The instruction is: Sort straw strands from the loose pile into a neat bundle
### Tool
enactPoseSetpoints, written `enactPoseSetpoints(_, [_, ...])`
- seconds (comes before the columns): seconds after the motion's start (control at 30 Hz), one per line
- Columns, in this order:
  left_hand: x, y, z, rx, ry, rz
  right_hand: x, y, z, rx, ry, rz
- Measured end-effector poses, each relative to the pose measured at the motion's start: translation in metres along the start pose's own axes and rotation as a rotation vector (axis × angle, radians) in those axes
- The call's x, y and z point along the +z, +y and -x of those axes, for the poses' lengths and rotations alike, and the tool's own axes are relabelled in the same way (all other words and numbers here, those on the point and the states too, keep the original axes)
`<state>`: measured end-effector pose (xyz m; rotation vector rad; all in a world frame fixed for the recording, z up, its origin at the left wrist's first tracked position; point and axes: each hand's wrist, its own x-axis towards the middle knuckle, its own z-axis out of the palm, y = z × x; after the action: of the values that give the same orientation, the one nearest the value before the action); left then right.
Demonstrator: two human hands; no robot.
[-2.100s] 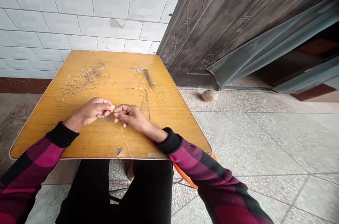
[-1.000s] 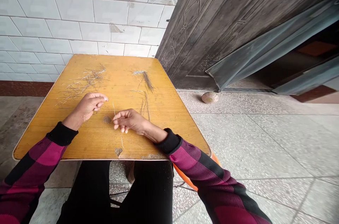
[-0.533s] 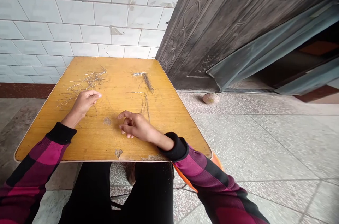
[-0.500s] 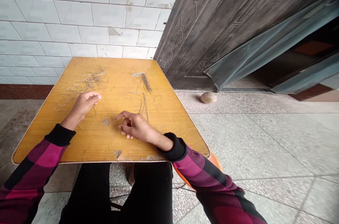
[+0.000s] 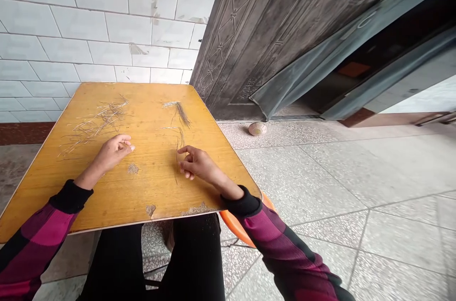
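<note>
Left grip: the left grip (image 5: 112, 155) rests on the tabletop (image 5: 42, 196) just beside a worn patch (image 5: 132, 168), fingers curled and together. Whether it pinches a fibre is too fine to tell.

Right grip: the right grip (image 5: 198, 164) lies near the table's middle, fingers loosely curled and thumb apart from them. Its fingertips sit just beside a thin strand (image 5: 177, 161), with no clear clamp on it.

Fibres: the strand runs roughly upright across the wood, fine and wiry. Farther off lie a loose fibre pile (image 5: 96, 125), tangled and pale with dark threads, and a tapered tuft (image 5: 181, 116), dark at one end.

Handling: these fibres look nearly weightless, springy and easily scattered, and the smooth veneer offers little purchase. A pinch between fingertips near a strand's end seems the surest hold, and the tuft may be easiest to take at its gathered end.

Surface: the tabletop is glossy yellow wood veneer, scratched and chipped along its near edge.

Rest: a white tiled wall (image 5: 96, 21), a embossed metal door (image 5: 267, 40), a small ball (image 5: 257, 128), an orange stool (image 5: 237, 224), terrazzo floor (image 5: 320, 187), and pink-and-black sleeves (image 5: 53, 225).
</note>
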<state>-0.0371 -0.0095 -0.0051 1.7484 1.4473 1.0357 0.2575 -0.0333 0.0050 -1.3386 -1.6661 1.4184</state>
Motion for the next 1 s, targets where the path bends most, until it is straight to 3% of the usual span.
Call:
enactPoseSetpoints(0.27, [0.000,0.005,0.002,0.041,-0.065,-0.080,0.001,0.000,0.005,0.032,-0.015,-0.045])
enactPoseSetpoints(0.47, [0.004,0.003,0.004,0.157,-0.043,-0.171,-0.032,-0.001,-0.016,-0.133,0.257,0.192])
enactPoseSetpoints(0.6, [0.009,0.006,0.009,0.291,-0.050,-0.243,-0.050,-0.003,-0.042,-0.163,0.419,0.440])
enactPoseSetpoints(0.77, [0.015,0.006,0.015,0.462,-0.092,-0.347,-0.044,0.003,-0.055,-0.271,0.487,0.703])
enactPoseSetpoints(0.87, [0.018,0.003,0.015,0.480,-0.115,-0.399,-0.035,0.010,-0.051,-0.355,0.451,0.816])
enactPoseSetpoints(1.0, [0.019,0.000,0.012,0.493,-0.062,-0.442,-0.031,0.009,-0.048,-0.359,0.421,0.921])
